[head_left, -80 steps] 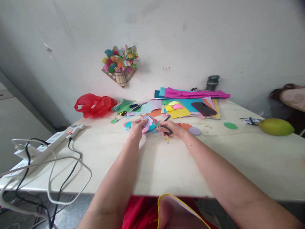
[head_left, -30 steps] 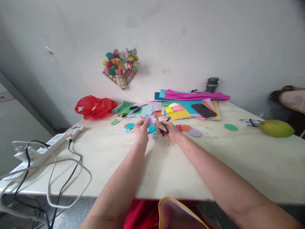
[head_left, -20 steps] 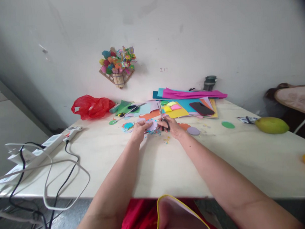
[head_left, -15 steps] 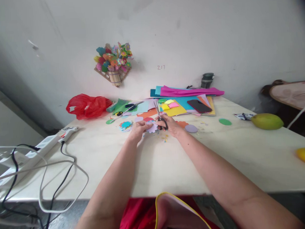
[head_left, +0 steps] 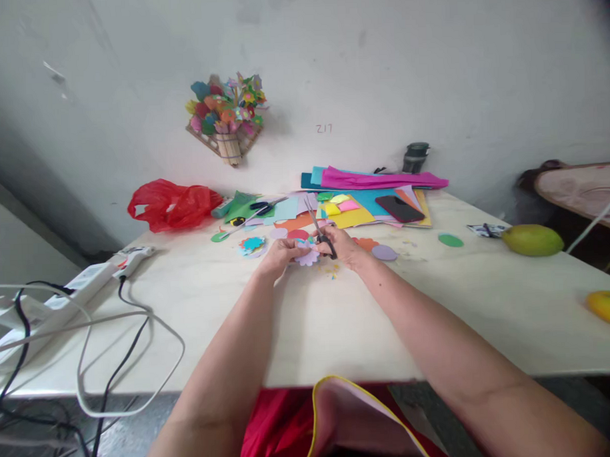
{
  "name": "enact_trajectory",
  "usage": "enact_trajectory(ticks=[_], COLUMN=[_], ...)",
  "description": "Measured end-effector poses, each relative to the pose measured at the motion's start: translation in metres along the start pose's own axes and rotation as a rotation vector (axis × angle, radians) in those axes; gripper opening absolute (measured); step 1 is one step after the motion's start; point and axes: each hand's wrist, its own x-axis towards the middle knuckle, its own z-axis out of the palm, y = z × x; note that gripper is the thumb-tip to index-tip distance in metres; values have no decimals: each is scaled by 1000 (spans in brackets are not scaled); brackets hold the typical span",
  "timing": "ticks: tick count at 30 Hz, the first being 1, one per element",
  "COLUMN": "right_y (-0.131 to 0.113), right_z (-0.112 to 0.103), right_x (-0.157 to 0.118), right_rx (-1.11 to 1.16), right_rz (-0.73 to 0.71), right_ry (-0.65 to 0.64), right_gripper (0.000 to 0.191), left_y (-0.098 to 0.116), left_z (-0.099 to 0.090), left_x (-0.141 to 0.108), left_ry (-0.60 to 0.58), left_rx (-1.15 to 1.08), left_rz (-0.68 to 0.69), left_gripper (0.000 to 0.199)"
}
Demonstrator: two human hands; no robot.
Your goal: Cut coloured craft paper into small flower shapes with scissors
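Between my hands is a lilac paper flower (head_left: 307,254) with a scalloped edge. My left hand (head_left: 280,257) pinches its left side. My right hand (head_left: 339,246) holds black-handled scissors (head_left: 325,244), their blades pointing up and away, and its fingertips touch the flower's right side. Just beyond lies a red paper circle (head_left: 298,235). A blue scalloped piece (head_left: 252,243) rests left of my left hand. Right of my right hand are an orange scalloped piece (head_left: 366,244) and a lilac circle (head_left: 384,252).
Coloured sheets (head_left: 369,201) and a phone (head_left: 400,208) lie at the back. A red plastic bag (head_left: 174,205) and second scissors (head_left: 262,207) are back left. Power strips (head_left: 87,292) with cables stand left; a green circle (head_left: 450,240) and mango (head_left: 532,240) are right.
The view has shifted slightly. The lilac flower looks turned a little and shows more of its scalloped edge between my hands. Both hands keep their hold.
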Motion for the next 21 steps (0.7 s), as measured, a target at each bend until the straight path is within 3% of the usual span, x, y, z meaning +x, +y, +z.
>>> enact_trajectory(ticks=[7, 13, 21], right_y=[4, 0, -2], right_z=[6, 15, 22], right_x=[4, 3, 2], right_rx=[54, 92, 147], right_rz=[-81, -95, -86], right_ry=[163, 270, 404], right_gripper=[46, 45, 43], left_y=[-2, -4, -4], left_z=[8, 16, 26], left_x=[2, 4, 3], left_ry=[71, 99, 174], left_rx=[-153, -322, -356], left_rz=[-44, -79, -4], left_gripper=[31, 21, 23])
